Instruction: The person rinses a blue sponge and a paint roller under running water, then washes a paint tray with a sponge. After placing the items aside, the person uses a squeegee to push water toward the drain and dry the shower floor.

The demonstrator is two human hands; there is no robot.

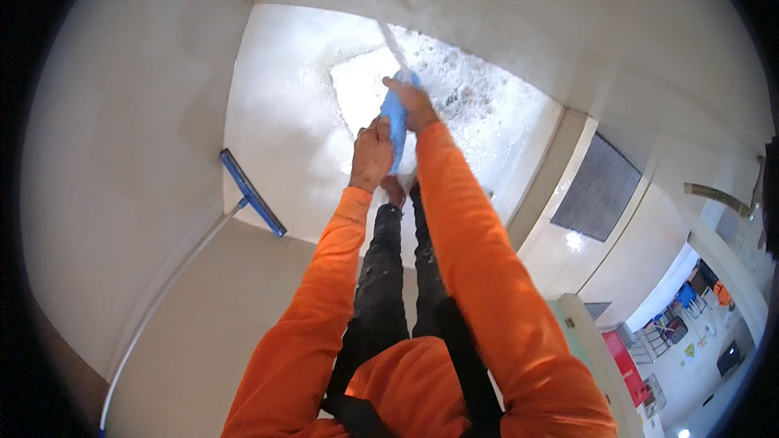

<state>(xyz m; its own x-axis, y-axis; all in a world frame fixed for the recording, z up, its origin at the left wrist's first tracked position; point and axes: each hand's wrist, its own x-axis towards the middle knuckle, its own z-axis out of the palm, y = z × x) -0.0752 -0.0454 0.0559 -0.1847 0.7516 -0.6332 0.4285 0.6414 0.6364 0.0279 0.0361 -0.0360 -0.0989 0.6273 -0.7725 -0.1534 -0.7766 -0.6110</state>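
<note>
Both my hands grip a long, fuzzy blue cloth (395, 126), stretched out in front of me over a wet white floor (276, 105). My right hand (418, 105) is closed round its far end. Nearer to me, my left hand (372, 154) has its fingers wrapped on the cloth's left side. A pale stream (381, 16), which looks like water, comes down from the top and meets the far end of the cloth. My bare foot (393, 191) shows just below the cloth.
A blue-headed floor squeegee (253, 193) with a long pale handle stands by the left wall (138, 113). Foam and dark specks (466, 93) cover the floor at far right. A grey mat (597, 188) lies to the right, beyond a raised ledge (548, 174).
</note>
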